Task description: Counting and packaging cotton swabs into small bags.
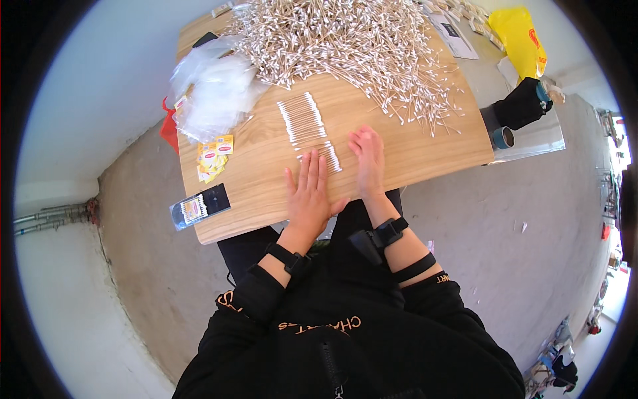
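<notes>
Cotton swabs with wooden sticks lie side by side in a row [302, 120] on the wooden table, running toward me. My left hand [310, 194] rests at the row's near end with its fingers stretched out flat; the fingertips touch or cover the nearest swabs. Just right of the row is my right hand [369, 159], its fingers bent in toward the thumb. Whatever those fingers may hold is hidden. A large heap of loose cotton swabs [345, 46] covers the far part of the table.
Clear plastic bags [216, 93] are piled at the left, with small yellow-and-white labels [214, 156] nearer me. A filled swab packet [194, 209] lies on a dark flat item by the left edge. Beyond the right edge are a cup [503, 137], a black item [522, 106] and a yellow bag [518, 43].
</notes>
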